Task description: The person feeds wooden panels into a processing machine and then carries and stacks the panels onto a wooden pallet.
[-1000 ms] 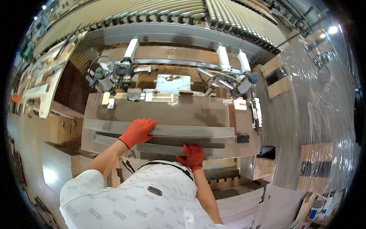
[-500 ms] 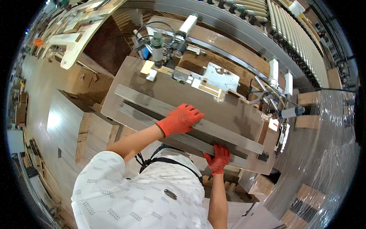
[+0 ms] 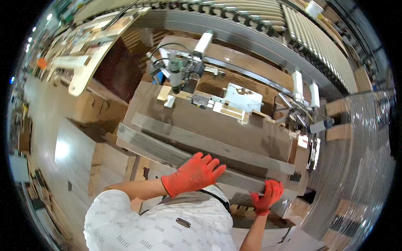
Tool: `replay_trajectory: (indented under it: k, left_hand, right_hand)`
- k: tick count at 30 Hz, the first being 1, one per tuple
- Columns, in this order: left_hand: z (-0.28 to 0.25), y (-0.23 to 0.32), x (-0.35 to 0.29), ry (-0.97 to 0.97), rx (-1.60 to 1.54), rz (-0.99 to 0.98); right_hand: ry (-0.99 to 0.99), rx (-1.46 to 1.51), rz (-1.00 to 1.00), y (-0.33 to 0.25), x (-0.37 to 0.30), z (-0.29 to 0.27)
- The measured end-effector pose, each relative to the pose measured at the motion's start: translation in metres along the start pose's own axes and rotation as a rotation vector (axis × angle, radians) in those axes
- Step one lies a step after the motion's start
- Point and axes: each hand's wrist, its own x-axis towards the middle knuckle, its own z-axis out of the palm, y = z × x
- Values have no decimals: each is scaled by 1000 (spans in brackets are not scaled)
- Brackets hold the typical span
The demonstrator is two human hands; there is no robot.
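Two long grey wood-grain strips lie side by side along the near part of a brown worktable [image 3: 180, 111]. My left hand [image 3: 194, 175], in a red glove, grips the middle of the near strip [image 3: 150, 144], its fingers over the top and its thumb hidden. Near that strip's right end, my red-gloved right hand [image 3: 268, 196] has its fingers bent around the edge. The near strip hangs partly over the table's front edge. Beyond it, the far strip [image 3: 217, 146] lies flat, touched by neither hand.
Behind the strips stand a machine head with a grey cylinder [image 3: 176, 73], a white metal plate [image 3: 243, 97] and another clamp cylinder [image 3: 321, 125]. A roller conveyor [image 3: 314, 46] runs at the back. Plastic-wrapped stacks [image 3: 356, 146] stand right, a cluttered wooden bench [image 3: 83, 71] left.
The near strip has shifted toward me and left, away from the far strip. My left hand has come nearer my body, and my right hand has slid right toward the strip's end.
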Motion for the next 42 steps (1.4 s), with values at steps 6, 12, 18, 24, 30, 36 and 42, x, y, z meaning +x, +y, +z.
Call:
replay_trajectory:
  k: [6,12,18,24,30,36,42]
  left_hand:
    - [-16,-62,67,141,-191,28]
    - [26,-122,139,76,-206,-64]
    - [95,-179,183,84,-141,-47]
    - [130,-206,205,255,50,-65]
    - [137,-208,219,283,65,-173]
    - [137,-217,229,232,57,-100]
    - [135,-210,240,203,73,-55]
  right_hand:
    - [384,-176,544,-34,32,48]
    - [307,-161,1073,-42,-22,135]
    - [197,-201,929,-41,-10,153]
    - [120,-144,946,-43,-6,151]
    - [-54,-61,788,-39,-14,133]
    - [-175,-53,821,-37,-20,141]
    - [-176,-8,844,-36,-20,140]
